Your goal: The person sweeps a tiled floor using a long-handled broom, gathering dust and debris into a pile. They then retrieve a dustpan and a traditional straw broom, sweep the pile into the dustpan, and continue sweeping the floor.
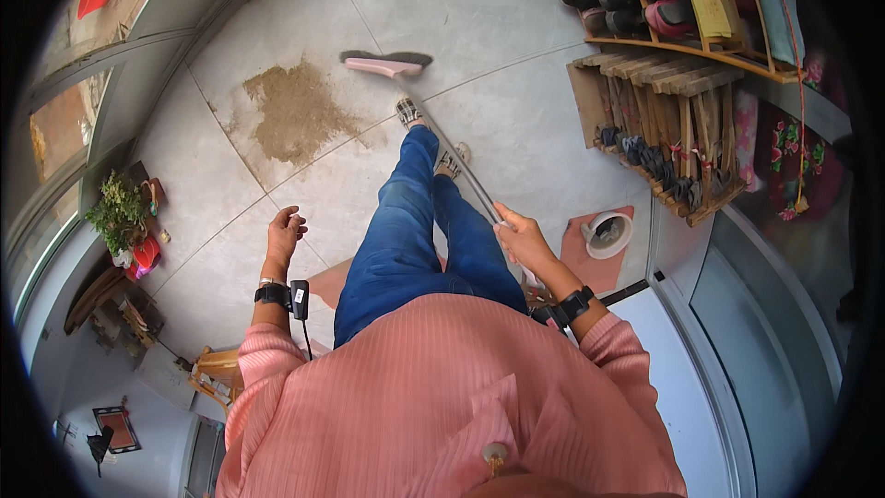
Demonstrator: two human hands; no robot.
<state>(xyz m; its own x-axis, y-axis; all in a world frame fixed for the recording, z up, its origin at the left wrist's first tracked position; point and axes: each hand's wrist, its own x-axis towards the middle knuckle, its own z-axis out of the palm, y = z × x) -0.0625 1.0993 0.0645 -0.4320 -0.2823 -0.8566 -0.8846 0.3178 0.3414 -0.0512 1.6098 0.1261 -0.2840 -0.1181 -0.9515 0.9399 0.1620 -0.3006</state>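
Observation:
My right hand (pixel 522 235) is closed round the upper part of a broom's metal handle. The broom (pixel 386 66) has a pink head with dark bristles, which rests on the tiled floor just beyond my feet. A patch of brown dirt (pixel 294 114) lies spread on the grey tiles, left of the broom head. My left hand (pixel 286 227) hangs at my left side with bent fingers, holding nothing.
A shoe rack (pixel 681 54) with several shoes stands at the upper right, beside a slatted wooden stand (pixel 684 86). A white pot (pixel 608 235) sits on a reddish mat (pixel 572 259) to my right. A potted plant (pixel 117 211) is by the left wall.

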